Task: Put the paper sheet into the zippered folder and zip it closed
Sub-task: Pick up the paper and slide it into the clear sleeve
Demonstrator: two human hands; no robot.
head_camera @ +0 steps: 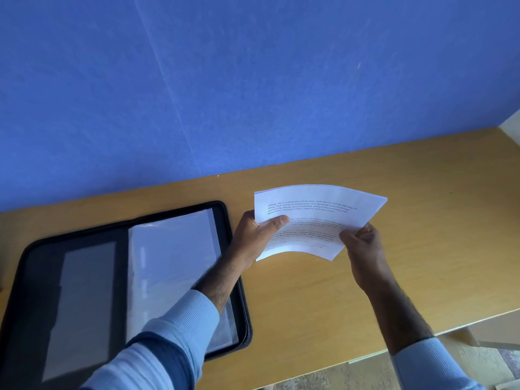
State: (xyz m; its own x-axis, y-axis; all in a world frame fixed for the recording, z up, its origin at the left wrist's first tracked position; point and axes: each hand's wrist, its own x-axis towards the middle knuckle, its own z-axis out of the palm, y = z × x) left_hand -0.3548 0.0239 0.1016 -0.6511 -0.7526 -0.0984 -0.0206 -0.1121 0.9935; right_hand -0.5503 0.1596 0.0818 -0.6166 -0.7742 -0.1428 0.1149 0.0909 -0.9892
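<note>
Since the paper (315, 209) looked light and floppy, it bowed between the 2 hands. The left hand (253, 235) pinched its left edge, thumb on top, and the right hand (363, 243) pinched the lower right corner. It hung over the table (422, 220), just right of the open folder (42, 266). Gentle edge grips probably suited it best.

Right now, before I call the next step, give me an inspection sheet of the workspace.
Surface: wooden table, with the folder on its left part.
Job's things: zippered folder lies open and flat, with a clear sleeve on its right half. The paper sheet is printed side up and bowed, held to the right of the folder, not yet inside.
Clutter: nothing seen.
Grippers: left hand pinches the sheet's left edge, thumb on top; right hand pinches its right edge.
Cables: nothing seen.
Surroundings: blue wall behind the table; floor past the near edge.
</note>
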